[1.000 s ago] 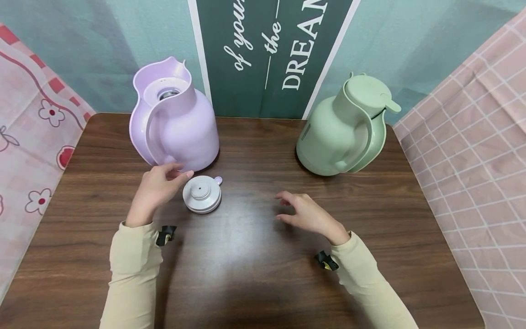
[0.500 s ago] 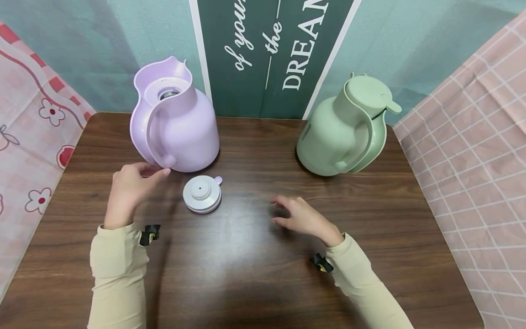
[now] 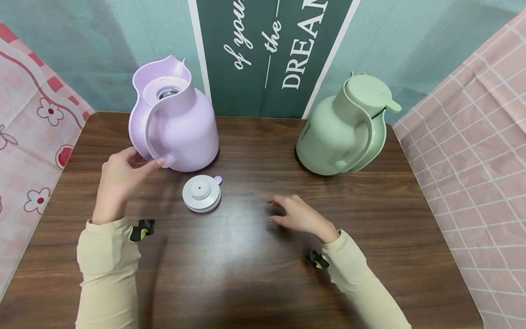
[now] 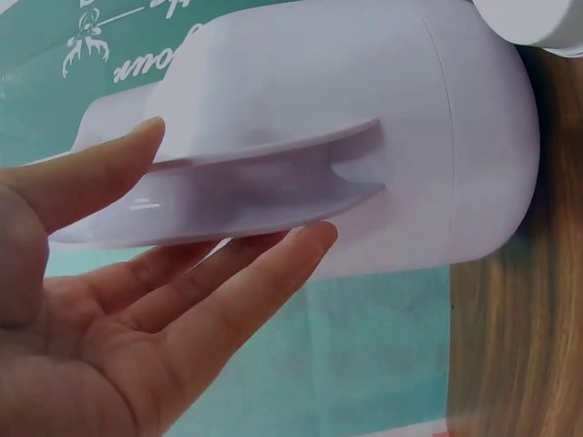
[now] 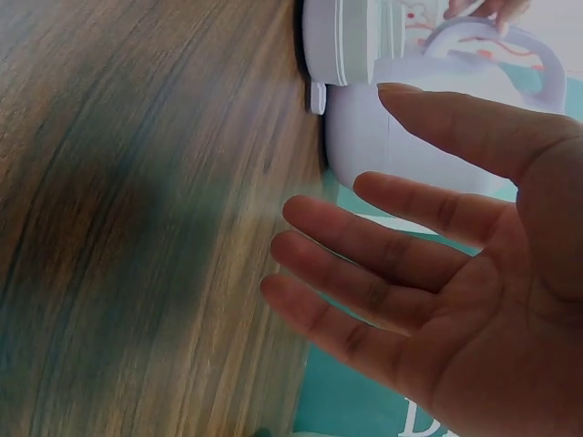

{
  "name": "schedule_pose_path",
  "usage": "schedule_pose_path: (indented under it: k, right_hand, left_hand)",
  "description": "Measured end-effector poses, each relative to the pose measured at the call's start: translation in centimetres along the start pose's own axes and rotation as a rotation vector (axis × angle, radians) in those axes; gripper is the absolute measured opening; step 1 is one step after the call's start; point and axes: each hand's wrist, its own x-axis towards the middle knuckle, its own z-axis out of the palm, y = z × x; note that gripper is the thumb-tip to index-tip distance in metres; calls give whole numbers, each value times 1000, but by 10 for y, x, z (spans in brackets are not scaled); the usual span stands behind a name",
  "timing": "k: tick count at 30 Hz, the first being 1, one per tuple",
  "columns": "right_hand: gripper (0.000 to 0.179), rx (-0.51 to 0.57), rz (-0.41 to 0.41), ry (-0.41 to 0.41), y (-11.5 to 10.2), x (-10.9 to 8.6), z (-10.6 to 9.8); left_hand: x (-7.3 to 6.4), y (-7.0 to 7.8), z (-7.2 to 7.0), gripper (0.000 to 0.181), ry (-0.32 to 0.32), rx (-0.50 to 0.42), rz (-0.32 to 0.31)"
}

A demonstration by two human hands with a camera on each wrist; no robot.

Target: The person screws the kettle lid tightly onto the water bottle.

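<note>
A lilac thermos jug point(image 3: 189, 128) stands at the back left, its neck open at the top. My left hand point(image 3: 121, 178) is at the lower part of its handle point(image 4: 246, 191). In the left wrist view the thumb and the fairly straight fingers lie on either side of that handle; whether they touch it I cannot tell. A pale grey round stopper point(image 3: 201, 194) with a small lilac tab lies in front of the jug. My right hand point(image 3: 302, 217) hovers over the middle of the table, holding nothing, fingers relaxed and apart in the right wrist view.
At the back right stands a green thermos jug point(image 3: 337, 137) with its lid on. Both are on a dark wooden table point(image 3: 238, 274). Behind the table hangs a teal cloth point(image 3: 255, 91) with white lettering; a pink checked cloth point(image 3: 464, 151) borders the right.
My left hand has moved left and slightly away from me, from beside the stopper to the lilac jug's handle. The right hand has drifted slightly left. Jugs and stopper have stayed put.
</note>
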Motion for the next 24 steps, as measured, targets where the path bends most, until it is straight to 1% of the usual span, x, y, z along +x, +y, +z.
schedule_pose_path:
  k: [5, 11, 15, 20, 24]
  right_hand:
    - [35, 6, 8, -26, -5, 7, 1]
    - [35, 9, -16, -59, -12, 19, 2]
    - [37, 1, -18, -78, -18, 28, 2]
    - [37, -33, -23, -80, -26, 39, 2]
    - [37, -32, -15, -87, -30, 44, 1]
  left_hand:
    - [0, 3, 0, 40, 33, 12, 18]
    - [0, 5, 0, 39, 62, 27, 30]
    - [2, 4, -1, 39, 65, 37, 34]
    - [3, 3, -1, 37, 64, 49, 34]
    - [4, 3, 0, 35, 57, 48, 47]
